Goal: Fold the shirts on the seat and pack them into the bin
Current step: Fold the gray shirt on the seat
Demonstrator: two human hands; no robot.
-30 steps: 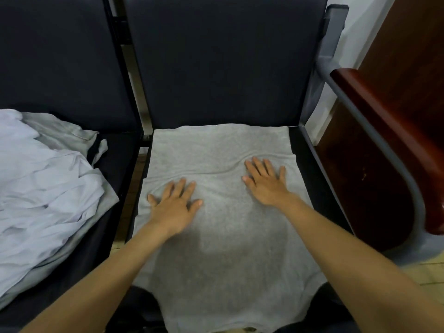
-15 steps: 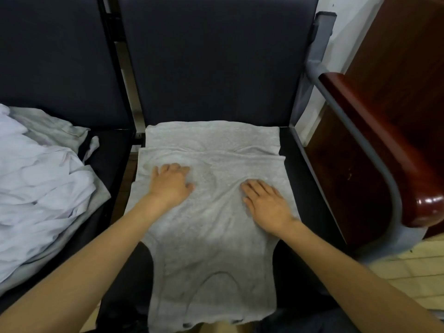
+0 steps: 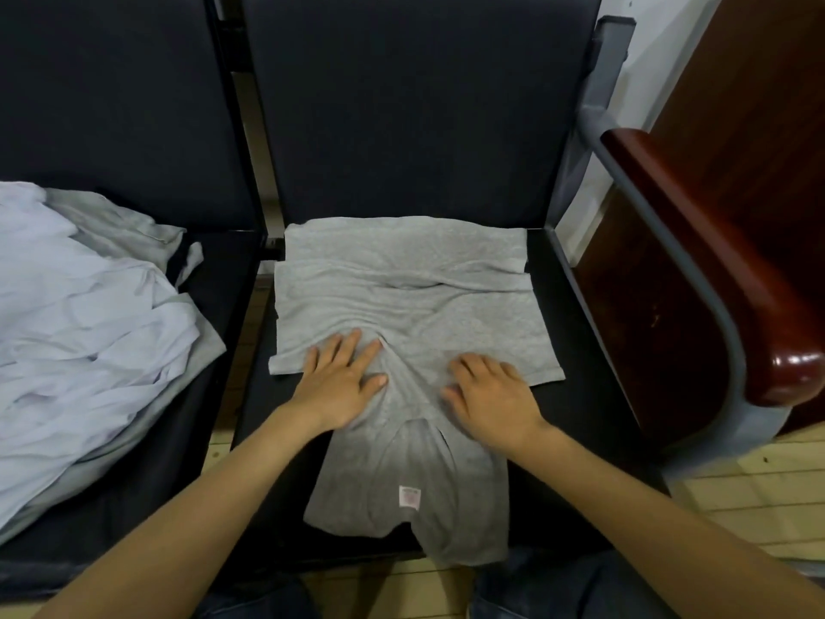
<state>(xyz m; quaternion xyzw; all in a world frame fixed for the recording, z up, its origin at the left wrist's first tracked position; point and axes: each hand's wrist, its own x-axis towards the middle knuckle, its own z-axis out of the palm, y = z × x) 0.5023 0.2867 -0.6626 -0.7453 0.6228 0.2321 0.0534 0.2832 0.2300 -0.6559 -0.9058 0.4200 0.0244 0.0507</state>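
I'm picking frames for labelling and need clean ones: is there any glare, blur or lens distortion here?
Head view: the only glare is on the glossy end of the wooden armrest. The wide-angle lens stretches the forearms toward the bottom corners. The grey shirt, left hand and right hand look sharp. The shirt's near end lies in soft shadow.
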